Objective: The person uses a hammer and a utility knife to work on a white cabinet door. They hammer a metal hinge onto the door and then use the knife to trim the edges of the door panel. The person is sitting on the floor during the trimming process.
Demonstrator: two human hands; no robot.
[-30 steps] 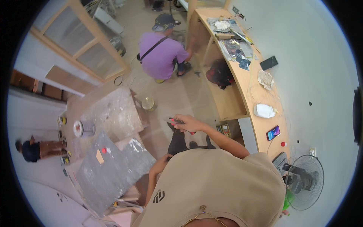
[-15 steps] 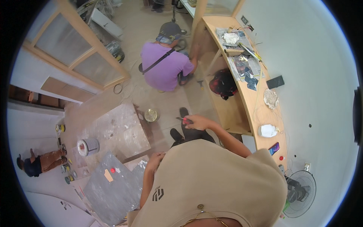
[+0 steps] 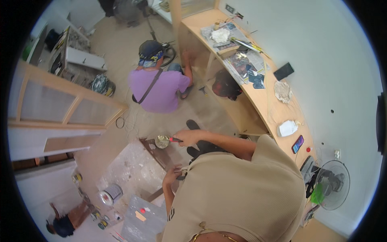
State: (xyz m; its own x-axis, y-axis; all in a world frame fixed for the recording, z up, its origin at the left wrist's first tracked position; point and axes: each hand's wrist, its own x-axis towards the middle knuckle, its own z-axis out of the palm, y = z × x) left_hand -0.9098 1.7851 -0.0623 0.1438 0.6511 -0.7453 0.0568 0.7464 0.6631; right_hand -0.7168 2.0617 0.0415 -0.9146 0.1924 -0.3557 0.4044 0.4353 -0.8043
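My right hand [image 3: 188,138] is closed around a slim tool with a red-and-black handle [image 3: 175,139]. Its far end reaches the top of a round metal can [image 3: 162,142] on the floor; whether it touches is too small to tell. My left hand [image 3: 173,174] hangs by the hem of my beige shirt, beside my thigh, with its fingers partly spread and nothing visible in them. Just left of it lies a paint-stained board [image 3: 133,165].
A person in a purple shirt [image 3: 155,90] crouches ahead, beside a long wooden counter [image 3: 268,107]. Another person's head [image 3: 225,84] shows under it. A white paint bucket [image 3: 111,194] and grey board [image 3: 147,220] are at left. A fan [image 3: 332,184] stands at right.
My right hand has moved left and down, bringing the tool to the can. My view has shifted, and my left hand's fingers now show more beside the shirt hem.
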